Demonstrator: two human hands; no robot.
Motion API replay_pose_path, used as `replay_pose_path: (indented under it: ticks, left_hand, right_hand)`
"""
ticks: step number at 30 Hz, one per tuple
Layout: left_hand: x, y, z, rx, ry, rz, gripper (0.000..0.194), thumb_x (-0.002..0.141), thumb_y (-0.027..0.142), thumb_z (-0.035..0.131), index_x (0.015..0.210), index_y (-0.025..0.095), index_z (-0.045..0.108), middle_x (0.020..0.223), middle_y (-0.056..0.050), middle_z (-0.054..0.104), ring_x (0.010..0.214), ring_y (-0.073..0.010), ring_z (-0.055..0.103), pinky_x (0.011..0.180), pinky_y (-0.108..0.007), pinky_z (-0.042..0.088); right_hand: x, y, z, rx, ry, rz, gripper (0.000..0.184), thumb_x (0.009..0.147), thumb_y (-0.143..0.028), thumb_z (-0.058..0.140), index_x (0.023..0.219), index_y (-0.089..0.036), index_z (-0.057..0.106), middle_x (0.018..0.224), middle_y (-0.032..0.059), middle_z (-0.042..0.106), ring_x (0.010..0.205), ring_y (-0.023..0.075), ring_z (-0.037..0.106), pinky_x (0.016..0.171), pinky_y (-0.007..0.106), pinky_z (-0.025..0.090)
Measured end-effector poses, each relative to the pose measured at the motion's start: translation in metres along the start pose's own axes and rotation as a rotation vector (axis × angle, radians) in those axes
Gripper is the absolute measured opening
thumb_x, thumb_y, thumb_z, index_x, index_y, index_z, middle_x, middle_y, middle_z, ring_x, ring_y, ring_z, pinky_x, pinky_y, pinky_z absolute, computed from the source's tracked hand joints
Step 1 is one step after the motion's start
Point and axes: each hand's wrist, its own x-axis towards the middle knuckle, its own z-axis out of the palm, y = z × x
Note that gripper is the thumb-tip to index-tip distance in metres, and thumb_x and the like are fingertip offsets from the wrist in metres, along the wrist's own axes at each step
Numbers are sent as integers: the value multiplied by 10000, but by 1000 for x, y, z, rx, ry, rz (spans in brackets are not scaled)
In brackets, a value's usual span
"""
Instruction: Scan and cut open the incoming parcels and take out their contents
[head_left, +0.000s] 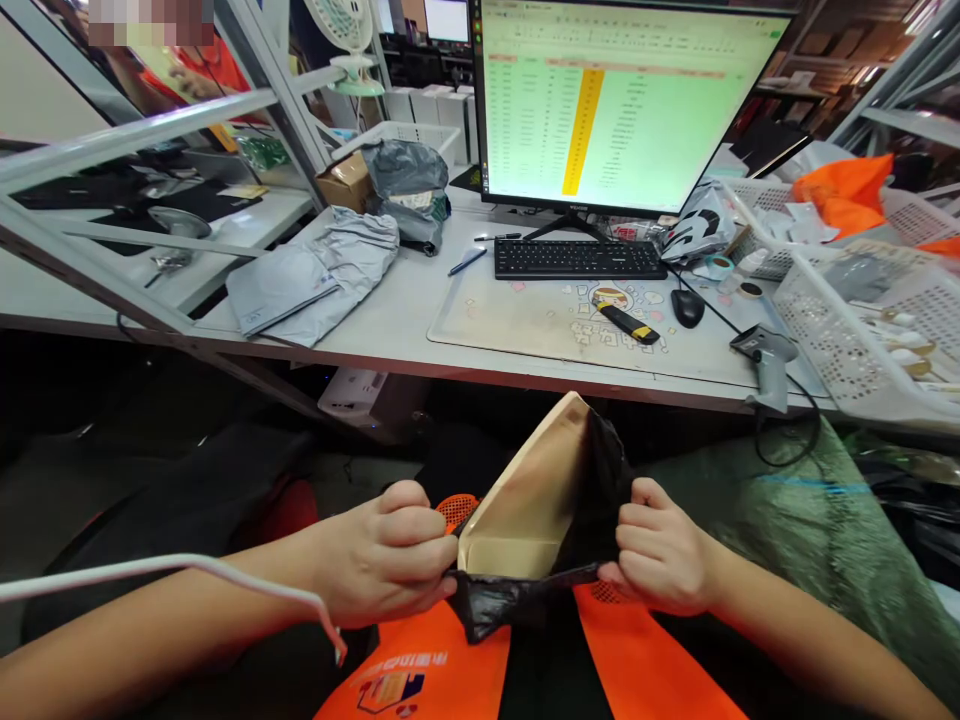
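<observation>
Both fists are working low: the left hand (397, 550) is clenching, fingers folded tight, on the left side of a thin black plastic bag (615, 460), and the right hand (660, 545) is gripping its right edge just as tightly, the mouth gaping between them. A smooth, tan, boxy package (536, 480) is sitting tilted inside, below the front of the white desk (405, 300) and before the orange vest (442, 670). The bag is looking soft, light and slippery, so it is probably asking for a firm, bunched hold on its rim; the package is seeming stiffer, likely better taken by its side edges. The left fingertips are hiding behind knuckles, black plastic is covering the package's lower end, and its weight and material are staying unclear.
</observation>
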Motion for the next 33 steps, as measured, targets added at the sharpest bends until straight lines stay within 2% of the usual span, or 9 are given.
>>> replay_pose_path:
  ticks: [3, 5, 10, 14, 18, 24, 28, 31, 33]
  left_hand:
    - [-21, -10, -19, 56, 60, -147, 212, 864, -10, 586, 773, 182, 601, 822, 2, 610, 833, -138, 521, 759, -318, 432]
    - [-30, -18, -12, 17, 130, -316, 238, 843, -30, 586, 726, 174, 549, 818, -23, 564, 845, -146, 521, 779, -310, 453]
    - [-7, -27, 90, -565, -108, -551, 203, 952, 173, 509, 758, 152, 566, 1067, -91, 622, 963, -154, 608, 873, -275, 503]
    - [26, -25, 149, -1053, 137, -996, 449, 980, 537, 414, 956, 134, 610, 1077, -122, 599, 1005, -217, 600, 890, -341, 503]
    - [31, -20, 135, -1304, 86, -1133, 838, 758, 842, 600, 1166, 111, 572, 1035, -96, 616, 938, -215, 581, 822, -308, 478]
    - [20, -15, 115, -956, -38, -1197, 621, 809, 736, 646, 935, 135, 553, 889, -21, 589, 810, -151, 493, 693, -243, 383]
    - [15, -27, 121, -802, 24, -1100, 515, 976, 616, 449, 783, 142, 507, 748, 0, 505, 700, -114, 431, 642, -242, 350]
    - [16, -37, 114, -767, -33, -883, 506, 994, 593, 421, 766, 146, 495, 712, 9, 476, 643, -100, 418, 601, -239, 327]
    - [19, -42, 106, -774, -50, -779, 513, 1007, 590, 394, 778, 145, 504, 714, 4, 485, 635, -99, 427, 599, -238, 336]
  right_hand:
    - [-38, 18, -13, -79, 38, 190, 393, 956, -44, 554, 635, -165, 363, 601, -30, 315, 614, 132, 266, 702, 351, 271]
    - [-54, 28, -18, -104, 91, 315, 391, 914, 28, 568, 658, -163, 343, 601, -44, 299, 603, 120, 255, 694, 342, 262]
    - [-37, 20, -4, 69, 113, 248, 415, 866, 40, 584, 657, -160, 286, 591, -52, 277, 600, 116, 236, 672, 334, 225]
    - [-8, 7, 16, 80, 209, 235, 420, 882, 10, 572, 635, -162, 279, 574, -53, 275, 581, 115, 226, 664, 336, 223]
    - [8, 5, 41, -102, 301, 341, 448, 909, -18, 606, 616, -156, 297, 567, -50, 311, 580, 110, 237, 666, 341, 214]
    - [25, 3, 74, -115, 295, 391, 426, 978, -96, 558, 618, -158, 339, 568, -37, 369, 578, 108, 297, 680, 338, 216]
    - [29, 15, 60, 51, 196, 459, 315, 1047, -295, 464, 760, -166, 472, 674, -3, 488, 645, 137, 426, 756, 343, 284]
    - [31, 34, 35, -77, 120, 501, 342, 1070, -444, 479, 1032, -126, 600, 838, 62, 613, 760, 178, 512, 826, 378, 284]
    - [33, 43, 22, -153, -24, 437, 416, 1062, -512, 502, 952, -131, 627, 792, 59, 607, 746, 181, 504, 815, 381, 270]
